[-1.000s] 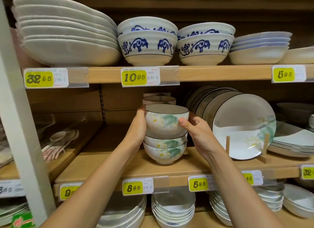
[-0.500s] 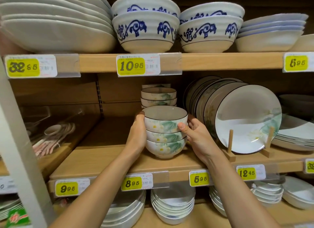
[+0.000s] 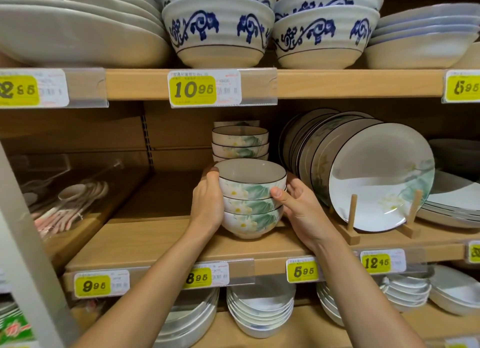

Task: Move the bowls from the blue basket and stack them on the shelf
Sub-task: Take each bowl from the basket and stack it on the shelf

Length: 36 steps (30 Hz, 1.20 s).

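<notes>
Wooden shop shelving is filling the view, its edges carrying yellow price tags (image 3: 192,89). Three floral bowls (image 3: 250,207) are sitting stacked on the middle shelf (image 3: 155,241), near its front edge. The left hand (image 3: 207,205) is gripping the stack's left side, and the right hand (image 3: 301,212) is cupping its right side, thumb pressing the top bowl. A rear stack (image 3: 240,142) is standing just behind, with plates (image 3: 376,176) leaning upright to the right.
</notes>
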Each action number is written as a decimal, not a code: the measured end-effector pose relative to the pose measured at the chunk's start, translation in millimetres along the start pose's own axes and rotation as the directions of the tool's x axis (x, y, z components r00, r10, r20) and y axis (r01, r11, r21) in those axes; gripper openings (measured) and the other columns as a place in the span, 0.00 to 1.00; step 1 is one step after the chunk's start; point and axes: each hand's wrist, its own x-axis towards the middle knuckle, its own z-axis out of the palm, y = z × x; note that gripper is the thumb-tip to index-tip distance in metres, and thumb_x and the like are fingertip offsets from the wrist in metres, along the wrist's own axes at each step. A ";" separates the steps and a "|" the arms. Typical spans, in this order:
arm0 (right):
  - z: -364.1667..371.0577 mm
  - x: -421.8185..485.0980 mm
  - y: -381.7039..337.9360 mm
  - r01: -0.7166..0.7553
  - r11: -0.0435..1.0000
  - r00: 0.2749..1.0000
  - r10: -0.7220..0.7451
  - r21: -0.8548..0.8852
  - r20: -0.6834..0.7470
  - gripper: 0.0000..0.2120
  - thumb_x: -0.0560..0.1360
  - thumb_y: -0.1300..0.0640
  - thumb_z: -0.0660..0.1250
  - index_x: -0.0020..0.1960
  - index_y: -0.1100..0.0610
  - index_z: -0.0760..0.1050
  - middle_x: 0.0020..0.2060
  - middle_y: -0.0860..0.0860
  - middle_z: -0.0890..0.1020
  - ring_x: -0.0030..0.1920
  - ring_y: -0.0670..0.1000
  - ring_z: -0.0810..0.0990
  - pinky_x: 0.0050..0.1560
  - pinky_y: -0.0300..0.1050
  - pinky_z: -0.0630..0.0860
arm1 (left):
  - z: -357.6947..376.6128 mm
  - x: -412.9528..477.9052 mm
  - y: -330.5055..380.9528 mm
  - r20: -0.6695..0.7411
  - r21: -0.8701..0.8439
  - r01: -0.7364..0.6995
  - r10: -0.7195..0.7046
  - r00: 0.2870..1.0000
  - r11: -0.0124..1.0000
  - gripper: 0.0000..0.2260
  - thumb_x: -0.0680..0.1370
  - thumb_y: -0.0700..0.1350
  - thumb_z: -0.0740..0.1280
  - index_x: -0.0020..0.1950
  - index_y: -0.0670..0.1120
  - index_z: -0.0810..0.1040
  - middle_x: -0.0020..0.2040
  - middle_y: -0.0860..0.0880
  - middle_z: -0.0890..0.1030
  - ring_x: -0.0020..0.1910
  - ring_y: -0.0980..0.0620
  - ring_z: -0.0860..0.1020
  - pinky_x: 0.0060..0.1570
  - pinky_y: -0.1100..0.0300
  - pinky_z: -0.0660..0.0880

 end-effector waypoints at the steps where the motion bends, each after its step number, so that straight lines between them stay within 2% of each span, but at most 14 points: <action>1: -0.5 0.0 -0.3 -0.002 1.000 1.000 0.002 0.002 0.007 0.32 0.62 0.50 0.79 0.63 0.56 0.73 0.57 0.50 0.84 0.60 0.49 0.81 0.53 0.42 0.79 | 0.8 0.2 -0.2 -0.021 0.013 -0.014 0.014 1.000 1.000 0.26 0.73 0.61 0.48 0.47 0.46 0.79 0.47 0.48 0.82 0.49 0.50 0.78 0.50 0.53 0.71; 4: -1.2 0.1 -0.5 -0.008 1.000 1.000 0.008 -0.005 0.022 0.32 0.62 0.50 0.79 0.63 0.55 0.73 0.57 0.49 0.83 0.60 0.49 0.81 0.54 0.43 0.79 | -0.1 -0.1 1.2 -0.073 0.043 -0.041 0.044 0.996 0.998 0.24 0.73 0.59 0.50 0.44 0.44 0.79 0.43 0.46 0.82 0.45 0.49 0.77 0.47 0.52 0.71; 8: -0.7 0.2 -0.1 0.005 1.000 0.999 -0.005 0.010 0.034 0.30 0.64 0.51 0.78 0.63 0.55 0.72 0.56 0.49 0.84 0.59 0.48 0.81 0.52 0.40 0.79 | -2.3 -0.7 2.2 -0.096 0.027 -0.053 0.056 0.994 0.998 0.22 0.71 0.57 0.53 0.36 0.43 0.79 0.34 0.49 0.81 0.35 0.56 0.77 0.36 0.57 0.71; 13: -0.3 -1.3 -2.0 0.005 1.000 0.999 -0.005 -0.016 0.053 0.28 0.67 0.54 0.76 0.64 0.55 0.71 0.56 0.47 0.84 0.59 0.47 0.81 0.51 0.37 0.79 | -0.6 -2.1 1.7 -0.096 0.029 -0.046 0.048 0.994 0.999 0.24 0.72 0.58 0.51 0.40 0.42 0.80 0.39 0.46 0.83 0.41 0.51 0.79 0.42 0.54 0.72; 16: 1.8 -5.4 -4.8 -0.032 0.995 0.999 0.031 -0.093 -0.011 0.41 0.65 0.51 0.78 0.73 0.57 0.64 0.66 0.51 0.78 0.67 0.50 0.76 0.63 0.48 0.76 | -3.1 -6.1 2.3 -0.088 0.012 0.016 -0.015 0.996 1.000 0.22 0.72 0.60 0.51 0.41 0.50 0.80 0.41 0.53 0.82 0.43 0.56 0.77 0.41 0.58 0.70; 18: 5.8 -14.6 -8.6 -0.042 0.989 0.995 0.029 -0.144 -0.090 0.51 0.63 0.46 0.80 0.78 0.54 0.57 0.73 0.51 0.69 0.71 0.48 0.69 0.71 0.52 0.68 | -7.8 -10.6 3.6 -0.106 -0.017 0.062 -0.063 0.992 0.998 0.20 0.74 0.60 0.51 0.49 0.56 0.81 0.51 0.56 0.82 0.54 0.56 0.77 0.52 0.58 0.72; 20: 8.4 -28.3 -12.1 0.007 0.981 0.984 -0.041 -0.192 -0.175 0.45 0.67 0.46 0.76 0.78 0.51 0.58 0.73 0.48 0.68 0.69 0.42 0.70 0.71 0.48 0.68 | -16.5 -21.7 7.0 -0.143 -0.096 0.077 -0.090 0.986 0.992 0.22 0.76 0.59 0.53 0.62 0.54 0.78 0.61 0.52 0.80 0.64 0.54 0.74 0.66 0.53 0.70; 21: 8.2 -36.0 -13.1 0.042 0.979 0.973 -0.085 -0.198 -0.215 0.38 0.71 0.48 0.73 0.76 0.50 0.61 0.71 0.46 0.71 0.67 0.39 0.72 0.69 0.47 0.69 | -22.7 -31.4 9.1 -0.159 -0.137 0.063 -0.084 0.984 0.989 0.21 0.76 0.58 0.54 0.63 0.53 0.77 0.61 0.52 0.80 0.64 0.55 0.75 0.66 0.54 0.70; 23: 6.8 -52.2 -12.1 0.112 0.979 0.953 -0.155 -0.170 -0.259 0.22 0.76 0.55 0.69 0.69 0.47 0.71 0.64 0.44 0.79 0.62 0.38 0.77 0.66 0.47 0.73 | -36.5 -58.7 11.9 -0.183 -0.202 0.026 -0.064 0.981 0.979 0.20 0.75 0.56 0.54 0.58 0.53 0.79 0.56 0.53 0.83 0.59 0.58 0.79 0.60 0.59 0.74; 26: 7.8 -78.5 -6.8 0.147 0.984 0.954 -0.169 -0.104 -0.248 0.13 0.74 0.57 0.67 0.57 0.45 0.79 0.56 0.45 0.83 0.58 0.44 0.81 0.59 0.43 0.78 | -54.8 -112.5 8.5 -0.248 -0.281 0.025 -0.098 0.964 0.959 0.19 0.74 0.54 0.54 0.53 0.49 0.81 0.51 0.50 0.85 0.54 0.55 0.82 0.53 0.61 0.79; 29: 16.4 -98.8 3.7 0.053 0.998 0.990 -0.050 0.026 -0.133 0.11 0.72 0.56 0.66 0.50 0.47 0.84 0.50 0.50 0.86 0.54 0.50 0.84 0.51 0.38 0.80 | -71.1 -158.1 3.2 -0.314 -0.296 0.081 -0.177 0.933 0.952 0.16 0.78 0.47 0.55 0.51 0.43 0.81 0.48 0.44 0.86 0.52 0.46 0.83 0.49 0.61 0.80; 31: 29.7 -110.8 17.4 -0.068 0.992 0.996 0.073 0.103 -0.046 0.11 0.72 0.59 0.64 0.46 0.50 0.85 0.47 0.54 0.86 0.50 0.52 0.85 0.48 0.38 0.80 | -84.0 -184.7 1.5 -0.358 -0.290 0.111 -0.215 0.909 0.951 0.15 0.77 0.46 0.56 0.50 0.41 0.80 0.47 0.43 0.86 0.49 0.46 0.84 0.47 0.61 0.80; 34: 59.9 -131.5 39.2 -0.271 0.944 0.962 0.260 0.190 0.078 0.14 0.77 0.66 0.60 0.43 0.56 0.83 0.43 0.57 0.86 0.46 0.56 0.86 0.45 0.40 0.81 | -108.1 -223.5 -0.8 -0.438 -0.251 0.149 -0.250 0.864 0.956 0.15 0.79 0.43 0.55 0.49 0.41 0.80 0.44 0.43 0.86 0.45 0.48 0.84 0.50 0.55 0.79; 36: 80.0 -149.5 52.7 -0.391 0.901 0.916 0.361 0.186 0.175 0.14 0.79 0.67 0.59 0.45 0.58 0.81 0.42 0.58 0.86 0.46 0.56 0.86 0.47 0.43 0.82 | -126.5 -251.2 -3.0 -0.490 -0.235 0.190 -0.285 0.824 0.953 0.16 0.81 0.40 0.52 0.49 0.41 0.79 0.43 0.44 0.86 0.44 0.49 0.83 0.50 0.56 0.79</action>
